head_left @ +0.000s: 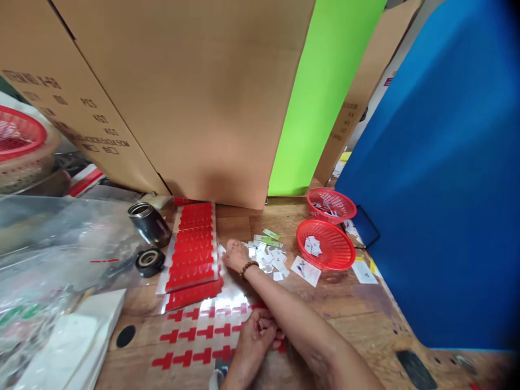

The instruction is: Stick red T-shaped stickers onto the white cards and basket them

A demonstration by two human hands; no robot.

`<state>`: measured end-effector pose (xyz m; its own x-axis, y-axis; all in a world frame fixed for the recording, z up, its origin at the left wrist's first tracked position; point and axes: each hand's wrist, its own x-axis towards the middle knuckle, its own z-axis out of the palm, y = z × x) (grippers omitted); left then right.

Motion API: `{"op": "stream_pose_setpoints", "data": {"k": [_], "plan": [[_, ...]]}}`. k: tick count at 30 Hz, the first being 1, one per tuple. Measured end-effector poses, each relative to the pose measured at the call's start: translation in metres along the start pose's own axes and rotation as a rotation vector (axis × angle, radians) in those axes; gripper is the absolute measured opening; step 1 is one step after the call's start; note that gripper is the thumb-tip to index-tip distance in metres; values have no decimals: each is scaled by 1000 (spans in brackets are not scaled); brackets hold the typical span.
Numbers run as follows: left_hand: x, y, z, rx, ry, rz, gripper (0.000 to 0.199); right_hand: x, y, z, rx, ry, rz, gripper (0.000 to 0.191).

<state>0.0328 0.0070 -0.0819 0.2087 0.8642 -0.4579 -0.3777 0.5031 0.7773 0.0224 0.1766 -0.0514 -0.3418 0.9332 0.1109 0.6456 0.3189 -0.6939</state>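
My right hand, with a beaded bracelet at its wrist, reaches to the left edge of a loose pile of small white cards. Its fingers are partly hidden, and a white bit shows beside them. Nearer to me, my left hand has its fingers curled together; whatever they hold is hidden. It is over a clear sheet with rows of red T-shaped pieces. Left of my right hand lies a stack of clear sheets with red pieces.
Two red baskets stand right of the pile, the nearer holding white cards. An open dark flask and its lid stand left. Clear plastic bags cover the far left. Cardboard and a blue board rise around the table.
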Motion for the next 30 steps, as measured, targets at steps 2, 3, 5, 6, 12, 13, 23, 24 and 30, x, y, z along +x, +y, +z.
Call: {"op": "stream_pose_setpoints", "data": {"k": [2, 3, 5, 6, 12, 13, 23, 24, 30], "plan": [[-1, 3, 1, 4, 1, -18, 52, 4, 0, -3, -25, -44, 75, 19], [-2, 4, 2, 8, 16, -30, 53, 5, -1, -7, -22, -52, 107, 15], [-4, 8, 4, 16, 63, -47, 56, 3, -2, -16, 2, -50, 127, 11], [-6, 10, 5, 16, 79, -51, 57, -1, -2, -24, 21, -41, 128, 11], [-21, 31, 15, -74, 131, -27, 46, -63, 20, -91, 214, -26, 94, 7], [-22, 36, 17, -109, 142, -9, 45, -78, 26, -102, 248, -33, 95, 5], [-15, 52, 30, 19, 46, 1, 37, -187, 52, -121, 661, -147, 306, 19], [-14, 52, 29, 21, 61, 2, 36, -190, 55, -119, 671, -112, 331, 22], [-5, 60, 8, -3, 255, 64, 30, -194, 61, -102, 335, 114, 235, 14]]}}
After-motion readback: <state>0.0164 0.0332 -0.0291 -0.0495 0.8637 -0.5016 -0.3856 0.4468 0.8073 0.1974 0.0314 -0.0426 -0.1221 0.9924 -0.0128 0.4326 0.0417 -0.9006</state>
